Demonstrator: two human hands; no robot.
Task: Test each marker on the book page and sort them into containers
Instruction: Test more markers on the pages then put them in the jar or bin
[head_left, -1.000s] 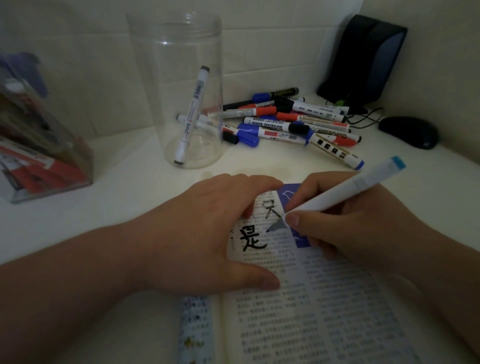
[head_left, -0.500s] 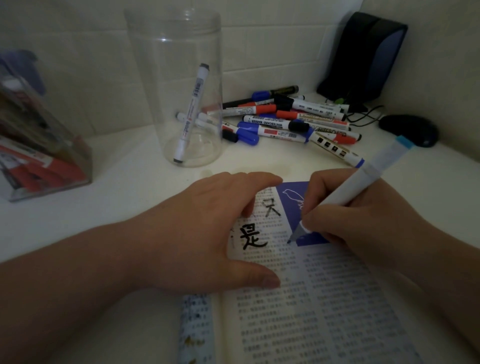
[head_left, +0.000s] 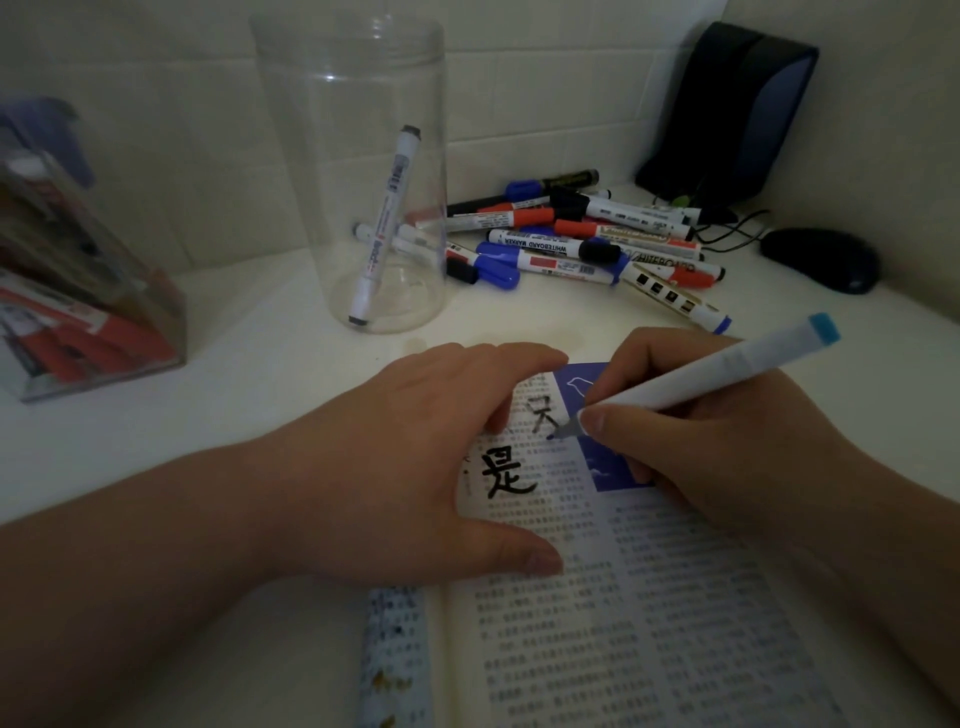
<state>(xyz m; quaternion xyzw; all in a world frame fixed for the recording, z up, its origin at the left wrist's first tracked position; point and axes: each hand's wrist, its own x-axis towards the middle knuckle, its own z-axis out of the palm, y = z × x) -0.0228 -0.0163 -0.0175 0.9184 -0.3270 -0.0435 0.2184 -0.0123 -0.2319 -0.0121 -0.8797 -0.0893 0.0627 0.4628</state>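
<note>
An open book (head_left: 649, 613) lies in front of me with two hand-drawn black characters near its top. My left hand (head_left: 415, 467) rests on the page with spread fingers and holds it flat. My right hand (head_left: 717, 457) grips a white marker with a light blue end (head_left: 727, 374); its grey tip touches the page beside the upper character. A tall clear jar (head_left: 353, 130) stands behind, with one white marker (head_left: 387, 223) leaning inside. A pile of several whiteboard markers (head_left: 582, 244) lies to the right of the jar.
A clear box (head_left: 78, 322) with red and white items stands at the left. A dark pouch (head_left: 727, 109) leans in the back right corner, with a black mouse (head_left: 821, 260) and its cable on the white table (head_left: 234, 374). Tiled walls close off the back and right.
The marker tip went down onto the blue panel, then came back up and left to the upper character. My left hand has stayed pressed on the page.
</note>
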